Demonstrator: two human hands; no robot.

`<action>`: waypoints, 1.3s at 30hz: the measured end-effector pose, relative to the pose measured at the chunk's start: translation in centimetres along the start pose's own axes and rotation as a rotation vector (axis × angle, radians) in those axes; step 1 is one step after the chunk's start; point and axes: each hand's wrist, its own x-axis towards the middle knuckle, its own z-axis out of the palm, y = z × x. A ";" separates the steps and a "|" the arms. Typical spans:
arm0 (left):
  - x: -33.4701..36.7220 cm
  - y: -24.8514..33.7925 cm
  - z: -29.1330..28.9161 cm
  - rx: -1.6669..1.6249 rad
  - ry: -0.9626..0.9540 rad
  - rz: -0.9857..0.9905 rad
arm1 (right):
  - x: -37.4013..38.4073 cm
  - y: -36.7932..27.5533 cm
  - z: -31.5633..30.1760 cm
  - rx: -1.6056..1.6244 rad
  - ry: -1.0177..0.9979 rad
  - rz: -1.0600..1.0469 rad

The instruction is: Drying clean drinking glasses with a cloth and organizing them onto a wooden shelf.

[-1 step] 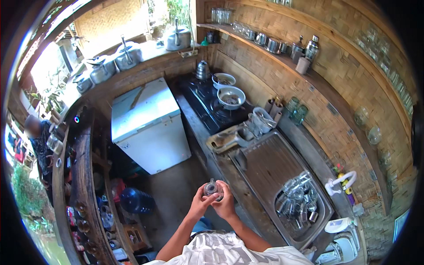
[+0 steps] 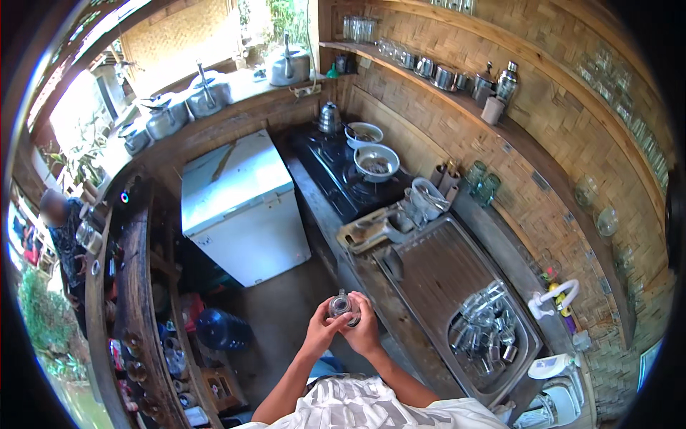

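Note:
In front of my body, over the floor beside the counter, both hands hold a small round see-through vessel (image 2: 340, 304), like a little glass jar. Its rounded top faces up, and a small tab juts from the far rim. My left hand (image 2: 321, 327) wraps its left side, with the thumb across the near side. The fingers of my right hand (image 2: 365, 329) curl round the right side. Palms and fingers hide most of its body, so I cannot tell its exact kind.
To the right, a metal sink (image 2: 529, 350) holds many glasses (image 2: 482, 325), with a white faucet (image 2: 554, 299) behind. Beyond stand a tray (image 2: 371, 230) and a black stove (image 2: 325, 168) with bowls. A white chest freezer (image 2: 246, 236) and blue water jug (image 2: 221, 329) are ahead left. A person (image 2: 68, 236) stands far left.
The whole view has shifted very slightly. Both hands keep the same hold on the small vessel.

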 end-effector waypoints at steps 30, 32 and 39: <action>40.3 30.5 -6.1 -0.205 -0.415 0.328 | 43.5 -8.3 2.8 -0.145 0.120 -0.263; 43.7 31.5 -5.4 -0.209 -0.486 0.339 | 45.9 -7.5 2.2 -0.033 0.136 -0.212; 55.4 37.8 -2.8 -0.336 -0.746 0.306 | 58.4 -5.9 2.9 -0.085 0.327 -0.298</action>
